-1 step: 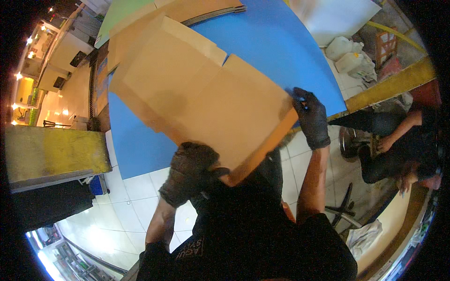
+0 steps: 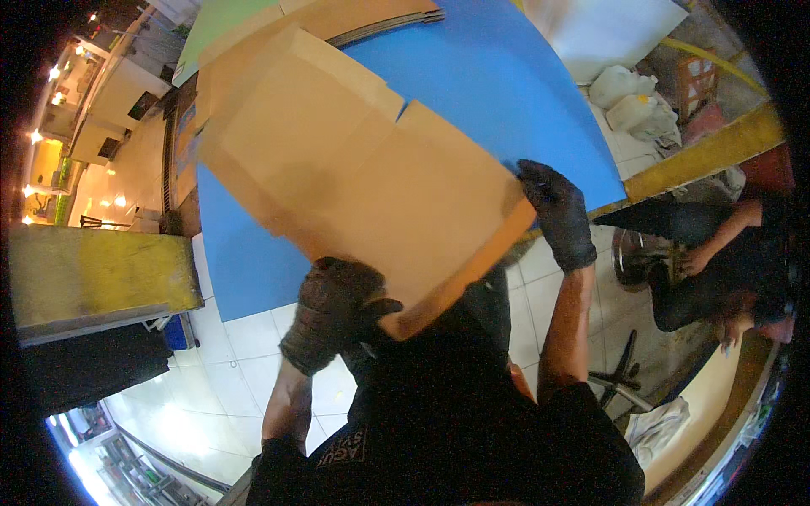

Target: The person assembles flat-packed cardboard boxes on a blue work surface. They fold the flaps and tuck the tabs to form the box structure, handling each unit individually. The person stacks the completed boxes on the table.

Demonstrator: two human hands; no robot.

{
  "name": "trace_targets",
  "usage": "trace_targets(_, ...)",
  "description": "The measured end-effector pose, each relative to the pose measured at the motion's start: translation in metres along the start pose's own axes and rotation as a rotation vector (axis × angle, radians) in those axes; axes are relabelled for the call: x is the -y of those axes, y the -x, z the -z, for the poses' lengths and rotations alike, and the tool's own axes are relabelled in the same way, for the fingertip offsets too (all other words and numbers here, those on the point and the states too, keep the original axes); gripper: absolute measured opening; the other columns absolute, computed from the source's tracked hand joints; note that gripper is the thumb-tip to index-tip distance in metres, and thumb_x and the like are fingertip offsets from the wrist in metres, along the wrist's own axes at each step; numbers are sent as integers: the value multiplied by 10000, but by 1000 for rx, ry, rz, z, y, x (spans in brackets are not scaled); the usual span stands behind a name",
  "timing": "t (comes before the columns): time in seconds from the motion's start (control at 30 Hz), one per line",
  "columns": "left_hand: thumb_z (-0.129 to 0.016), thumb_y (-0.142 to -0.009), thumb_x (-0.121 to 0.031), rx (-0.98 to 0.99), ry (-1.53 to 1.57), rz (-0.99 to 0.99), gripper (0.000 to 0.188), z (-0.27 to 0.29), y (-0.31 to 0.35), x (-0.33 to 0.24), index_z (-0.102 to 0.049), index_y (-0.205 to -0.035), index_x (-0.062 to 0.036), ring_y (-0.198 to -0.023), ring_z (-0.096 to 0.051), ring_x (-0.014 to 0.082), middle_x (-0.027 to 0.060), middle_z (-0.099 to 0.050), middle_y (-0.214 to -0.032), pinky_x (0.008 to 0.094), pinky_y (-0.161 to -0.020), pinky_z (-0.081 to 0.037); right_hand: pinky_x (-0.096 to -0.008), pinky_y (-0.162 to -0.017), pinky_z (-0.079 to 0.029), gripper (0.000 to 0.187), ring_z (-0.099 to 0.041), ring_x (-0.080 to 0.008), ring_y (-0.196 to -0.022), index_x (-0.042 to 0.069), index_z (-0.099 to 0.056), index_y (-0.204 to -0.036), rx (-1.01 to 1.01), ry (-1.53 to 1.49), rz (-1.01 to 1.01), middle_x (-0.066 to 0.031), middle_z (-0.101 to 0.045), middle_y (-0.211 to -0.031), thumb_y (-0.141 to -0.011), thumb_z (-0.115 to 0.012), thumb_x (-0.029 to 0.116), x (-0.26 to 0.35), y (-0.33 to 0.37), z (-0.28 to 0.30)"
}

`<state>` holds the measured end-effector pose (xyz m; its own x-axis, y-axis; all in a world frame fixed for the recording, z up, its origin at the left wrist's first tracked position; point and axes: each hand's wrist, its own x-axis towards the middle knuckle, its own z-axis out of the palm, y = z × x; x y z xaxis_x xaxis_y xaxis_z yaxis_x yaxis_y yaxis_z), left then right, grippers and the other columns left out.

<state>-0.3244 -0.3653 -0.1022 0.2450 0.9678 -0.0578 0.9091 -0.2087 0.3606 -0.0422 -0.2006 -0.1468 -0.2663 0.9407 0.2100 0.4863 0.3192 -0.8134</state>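
The blue bench (image 2: 506,84) spreads ahead of the left hand (image 2: 333,308) and right hand (image 2: 558,215). Between them, the cardboard (image 2: 380,185) has shifted slightly left at its near end, suggesting ongoing handling. The left grips its near corner; the right, its right corner.

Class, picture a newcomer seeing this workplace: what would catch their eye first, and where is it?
Probably the large brown cardboard sheet mid-picture, slanting over a bright blue work surface. Next, the black gloves: the left grip holds its near edge, and the right grip is at its right-hand corner. Lights glow at the far upper left.
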Motion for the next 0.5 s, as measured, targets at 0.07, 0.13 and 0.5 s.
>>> trace_targets(0.07, -699, -721, -387, -42, -23, 131, 374, 8, 10, 2, -645, -925, -79, -874, -607, 306, 108, -648, -919, 415, -785, -463, -282, -747, -489, 297, -588, -113, -818, 39, -596, -1126, 178, -139, -168, -64, -659, -963, -835, -612, 95, 25, 8, -2)
trace_targets(0.13, -669, -748, -371, -213, -61, 49, 360, 8, 8, -11, -631, -971, -92, -870, -603, 316, 109, -647, -925, 426, -763, -464, -282, -751, -490, 307, -584, -106, -809, 41, -599, -1129, 356, -228, -172, -60, -656, -956, -831, -622, 113, 43, 13, -15)
trace_targets(0.5, -601, -782, -304, -190, -164, 56, 214, -43, -6, -67, -597, -859, -104, -599, -563, 246, 73, -559, -710, 381, -502, -435, -329, -790, -488, 318, -619, -153, -858, 18, -622, -1069, 524, -297, -197, -119, -675, -974, -787, -672, 154, 51, 58, -84)
